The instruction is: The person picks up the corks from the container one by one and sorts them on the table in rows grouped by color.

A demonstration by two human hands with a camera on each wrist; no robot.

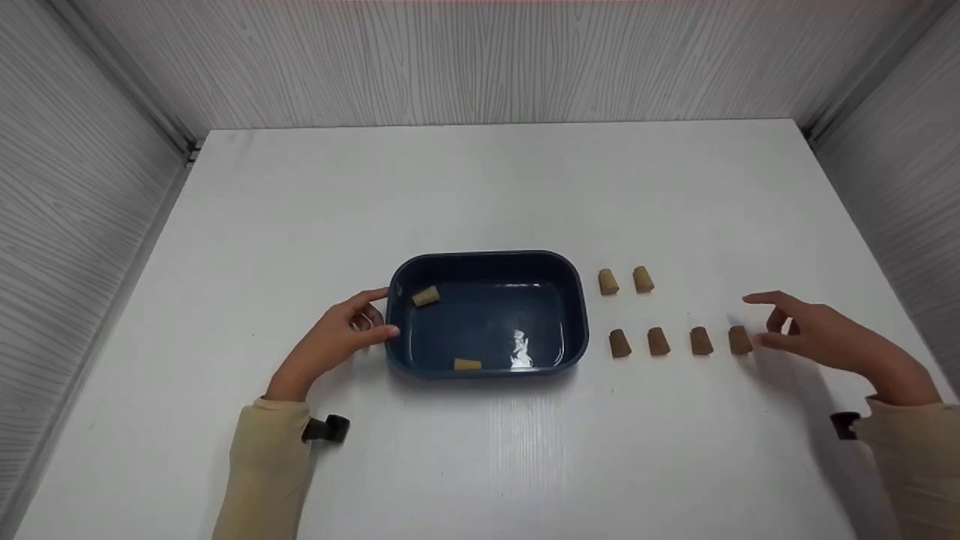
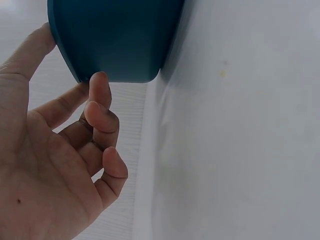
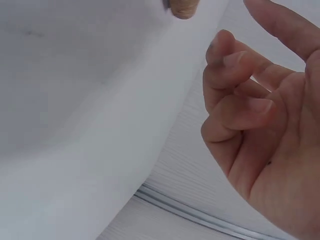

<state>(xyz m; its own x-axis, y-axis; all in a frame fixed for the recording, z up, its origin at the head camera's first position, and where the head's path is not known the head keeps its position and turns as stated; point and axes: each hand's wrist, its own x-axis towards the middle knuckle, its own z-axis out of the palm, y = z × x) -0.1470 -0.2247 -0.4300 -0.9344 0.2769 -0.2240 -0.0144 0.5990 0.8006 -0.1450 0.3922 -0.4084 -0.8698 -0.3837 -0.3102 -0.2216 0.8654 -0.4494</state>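
Note:
A dark blue rectangular dish stands mid-table, with one light cork stopper at its left end and another cork stopper by the near wall. My left hand holds the dish's left end, thumb over the rim and index finger on the outside; its other fingers curl below the dish in the left wrist view. My right hand hovers by the rightmost dark cork stopper, thumb and index finger apart, nothing between them. The right wrist view catches only a cork's end beyond the hand.
Right of the dish, two light corks lie in a far row. Several darker corks line up nearer me. Grey wood-grain panels wall the white table at the back and both sides.

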